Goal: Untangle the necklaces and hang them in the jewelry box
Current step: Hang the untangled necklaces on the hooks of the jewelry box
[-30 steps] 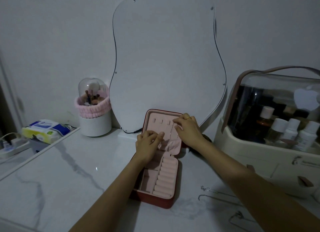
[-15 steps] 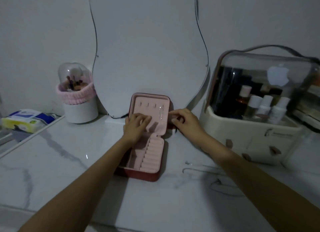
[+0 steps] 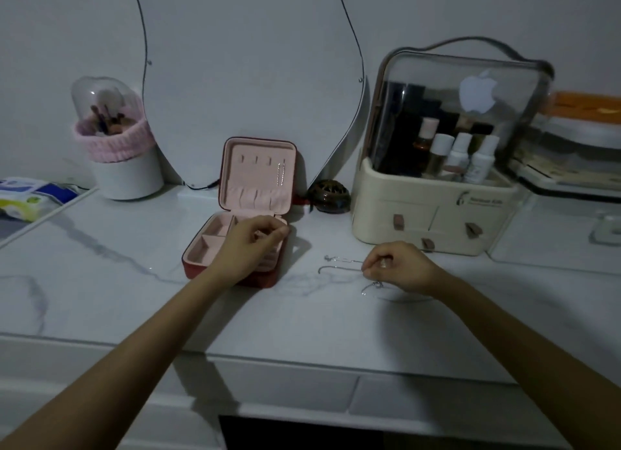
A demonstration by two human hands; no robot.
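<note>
1. Head view looks down on a white marble-patterned tabletop (image 3: 100, 281) with grey veins and a glossy sheen.
2. At the centre stands the jewelry box (image 3: 215, 268), a small square case with a dark red outer skin and a soft pink, velvety lining; its lid stands upright against a curvy-edged mirror (image 3: 248, 63) at 12 o'clock.
3. Inside the lid a thin chain necklace (image 3: 281, 174) hangs from the hook at the right end of the row, above a row of gathered pink pockets; the base shows open square compartments at the left.
4. Over the base's right half, the left hand (image 3: 250, 244) hovers, its grip pressed together, thumb to fingertips; whether it pinches anything I cannot tell.
5. At 3 o'clock of the box lie the tangled necklaces (image 3: 339, 264), fine silvery chains on the tabletop; the right hand (image 3: 396, 268) has its grip pinching them at their right end.
6. Further off at 2 o'clock sits a cream cosmetics organizer (image 3: 433, 211) with a clear domed cover, holding white bottles (image 3: 470, 157).
7. At 10 o'clock a white cup with a pink fuzzy band (image 3: 114, 143) holds makeup brushes under a clear dome.
</note>
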